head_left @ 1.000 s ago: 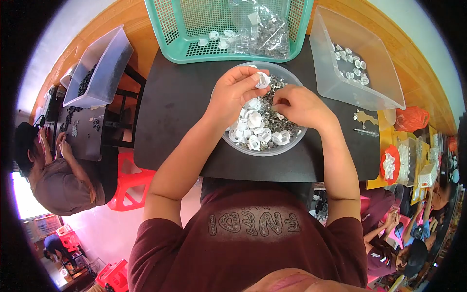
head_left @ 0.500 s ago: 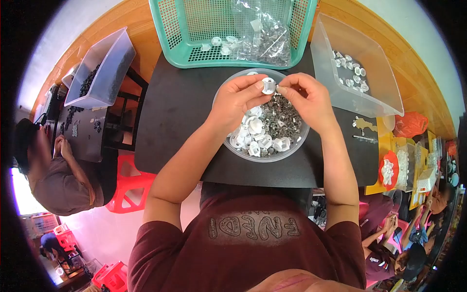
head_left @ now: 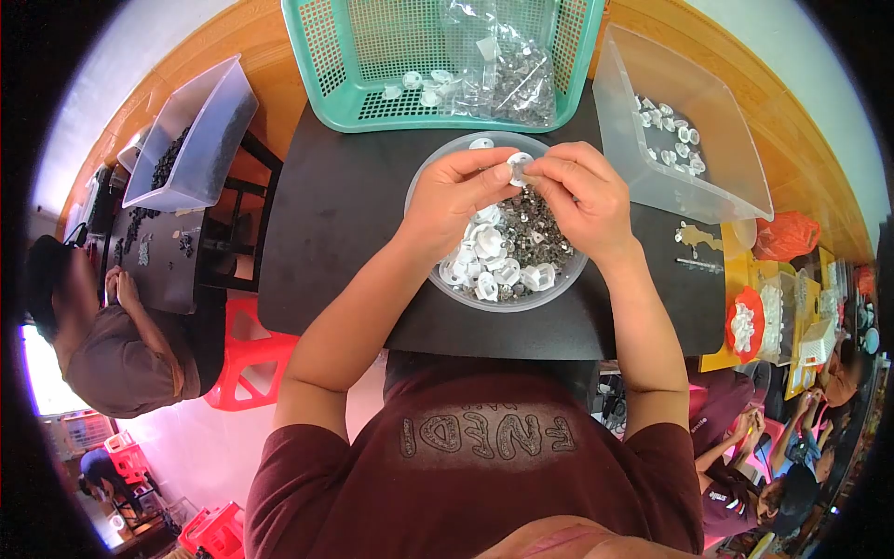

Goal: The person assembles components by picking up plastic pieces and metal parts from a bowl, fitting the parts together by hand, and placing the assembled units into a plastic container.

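My left hand point(head_left: 458, 193) pinches a round white plastic part point(head_left: 519, 168) over the far side of a clear round tub point(head_left: 421, 180). Against the right side of that part, the fingertips of my right hand point(head_left: 589, 194) are pressed together; whatever they hold is too small and covered to name. Below the hands, the tub holds many white plastic parts point(head_left: 488, 244) on its left and a heap of small metal pieces point(head_left: 538, 233) on its right.
Behind the tub stands a green basket point(head_left: 438, 124) with white parts and a bag of metal pieces point(head_left: 521, 79). A clear bin point(head_left: 689, 191) with white parts is at right, another bin point(head_left: 219, 140) at left. Other people point(head_left: 121, 363) sit on both sides.
My right hand has come in over the white part, its fingers now touching the part's face. The white part has shifted slightly right and turned in my left fingers.
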`<state>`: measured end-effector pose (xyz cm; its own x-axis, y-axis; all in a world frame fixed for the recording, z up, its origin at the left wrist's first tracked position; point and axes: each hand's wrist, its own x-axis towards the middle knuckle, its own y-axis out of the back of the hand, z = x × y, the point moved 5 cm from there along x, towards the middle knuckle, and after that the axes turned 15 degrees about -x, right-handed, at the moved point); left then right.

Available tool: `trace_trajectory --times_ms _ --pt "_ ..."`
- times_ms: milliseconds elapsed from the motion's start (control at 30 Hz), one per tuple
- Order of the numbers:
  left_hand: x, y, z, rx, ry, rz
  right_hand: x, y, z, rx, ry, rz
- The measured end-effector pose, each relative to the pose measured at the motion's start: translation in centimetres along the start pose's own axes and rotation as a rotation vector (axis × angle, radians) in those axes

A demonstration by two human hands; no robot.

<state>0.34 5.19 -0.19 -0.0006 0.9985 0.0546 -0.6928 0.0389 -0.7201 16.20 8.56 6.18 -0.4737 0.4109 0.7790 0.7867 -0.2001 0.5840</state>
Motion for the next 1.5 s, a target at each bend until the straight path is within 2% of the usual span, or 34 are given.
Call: trace_trajectory --times_ms 467,633,867,933,1067,1167,1233,1333,1500 --pt "0.0 -0.1 0.3 0.108 -0.074 -0.048 -0.1 -0.3 -0.1 0.076 0.016 -0.086" --pt "0.0 -0.3 0.2 0.020 -0.035 -0.024 -0.2 -0.4 0.2 0.188 -0.170 -0.067" --pt "0.1 -0.1 0.3 0.072 -0.074 -0.043 -0.4 -0.6 0.0 0.193 -0.234 -0.080" --pt "0.0 -0.4 0.6 0.191 -0.152 -0.094 -0.1 -0.2 -1.3 -0.060 0.011 0.034" --pt "-0.1 -0.6 0.8 0.201 -0.185 -0.031 0.0 -0.1 -2.3 -0.192 0.085 0.068" --pt "-0.2 -0.6 0.7 0.141 -0.157 -0.031 -0.2 -0.1 -1.6 -0.095 -0.001 0.069" --pt "-0.1 -0.4 0.5 0.146 -0.142 -0.046 -0.5 -0.7 -0.3 0.178 -0.260 -0.031" --pt "-0.3 -0.6 0.6 0.118 -0.135 -0.062 -0.6 -1.0 0.1 0.286 -0.366 -0.077" --pt "-0.4 -0.8 0.9 0.081 -0.129 -0.046 -0.9 -1.4 0.1 0.360 -0.395 -0.044"
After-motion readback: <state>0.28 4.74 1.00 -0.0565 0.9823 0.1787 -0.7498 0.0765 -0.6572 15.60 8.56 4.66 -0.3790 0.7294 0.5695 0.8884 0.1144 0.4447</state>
